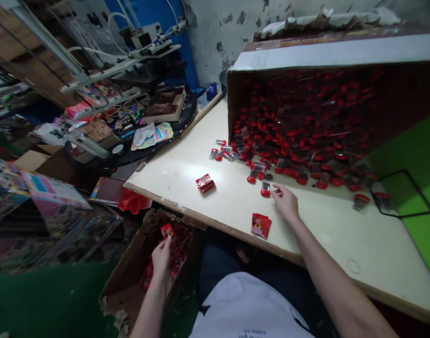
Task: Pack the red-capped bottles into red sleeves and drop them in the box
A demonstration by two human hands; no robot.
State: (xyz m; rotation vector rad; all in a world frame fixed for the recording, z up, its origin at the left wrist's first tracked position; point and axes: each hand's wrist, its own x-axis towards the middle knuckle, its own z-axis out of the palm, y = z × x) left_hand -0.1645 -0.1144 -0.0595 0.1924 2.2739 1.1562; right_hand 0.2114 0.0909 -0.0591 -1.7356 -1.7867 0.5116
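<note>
My left hand (161, 257) is closed on a small red printed packet (167, 230), pinched between thumb and fingers above a cardboard box (121, 286) holding many red packets. On the table, my right hand (285, 203) has its fingertips slightly apart at the right edge of a small clear jar with a red lid (265, 189) and dark contents. Whether they touch it is hard to tell. Nearer to me lies a small pile of red packets (261, 225). Further left sits another stack of red packets (205, 183).
A large carton (306, 55) lies on its side at the back right, with many red-lidded jars (288, 126) spilling from it. A black wire frame (407, 215) leans by the green surface at right. Machinery (140, 42) and a cluttered round black table (130, 150) stand left.
</note>
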